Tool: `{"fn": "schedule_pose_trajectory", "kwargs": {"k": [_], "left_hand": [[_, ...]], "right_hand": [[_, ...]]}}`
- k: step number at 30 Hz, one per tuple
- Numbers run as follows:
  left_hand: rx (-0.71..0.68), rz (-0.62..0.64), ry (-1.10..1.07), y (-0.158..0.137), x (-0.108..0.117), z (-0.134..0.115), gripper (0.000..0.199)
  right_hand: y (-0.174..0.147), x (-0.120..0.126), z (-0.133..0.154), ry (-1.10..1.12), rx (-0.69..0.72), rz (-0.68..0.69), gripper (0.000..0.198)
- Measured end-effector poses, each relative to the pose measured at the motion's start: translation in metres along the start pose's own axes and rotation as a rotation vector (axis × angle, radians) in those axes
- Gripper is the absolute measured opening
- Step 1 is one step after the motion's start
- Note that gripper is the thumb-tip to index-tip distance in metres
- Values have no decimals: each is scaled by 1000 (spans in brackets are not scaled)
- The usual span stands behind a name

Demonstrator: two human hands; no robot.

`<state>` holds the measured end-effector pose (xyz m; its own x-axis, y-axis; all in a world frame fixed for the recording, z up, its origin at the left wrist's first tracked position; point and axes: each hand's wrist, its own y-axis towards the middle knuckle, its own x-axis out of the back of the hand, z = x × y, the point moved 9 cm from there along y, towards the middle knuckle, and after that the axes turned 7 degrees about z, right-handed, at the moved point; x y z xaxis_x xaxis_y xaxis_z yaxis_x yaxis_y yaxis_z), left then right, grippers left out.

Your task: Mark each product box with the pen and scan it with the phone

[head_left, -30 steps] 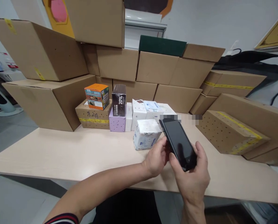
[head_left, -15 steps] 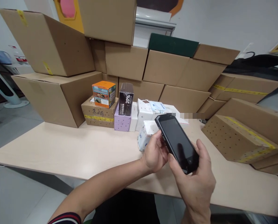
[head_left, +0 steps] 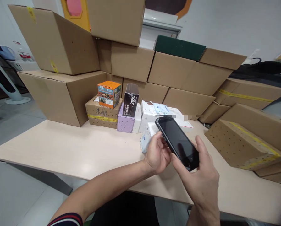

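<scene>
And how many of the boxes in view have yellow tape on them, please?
4: the large upper-left carton, the carton under the orange box, the dotted carton at right, and the taped carton farther back there. Others may be taped on hidden sides.

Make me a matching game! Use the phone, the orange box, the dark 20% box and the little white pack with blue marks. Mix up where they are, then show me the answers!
Things:
1. phone
2. orange box
3. dark 20% box
4. white pack

Places:
A. on the purple box
B. on the table, partly hidden
C. gripped by the right hand
D. on the cardboard box with handwriting

Pairs: 1-C, 2-D, 3-A, 4-B
</scene>
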<state>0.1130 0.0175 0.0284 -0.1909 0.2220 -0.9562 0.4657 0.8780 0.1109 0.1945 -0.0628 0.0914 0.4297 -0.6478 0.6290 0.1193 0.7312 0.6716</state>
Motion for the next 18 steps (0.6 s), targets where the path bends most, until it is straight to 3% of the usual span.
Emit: {"fn": "schedule_pose_trajectory", "kwargs": {"k": [13, 18], "left_hand": [[-2, -1, 47, 0, 1, -1, 35], [22, 56, 129, 1, 2, 7, 46]], "right_hand": [[-2, -1, 2, 39, 2, -48, 84], [-6, -2, -12, 87, -79, -58, 87]]}}
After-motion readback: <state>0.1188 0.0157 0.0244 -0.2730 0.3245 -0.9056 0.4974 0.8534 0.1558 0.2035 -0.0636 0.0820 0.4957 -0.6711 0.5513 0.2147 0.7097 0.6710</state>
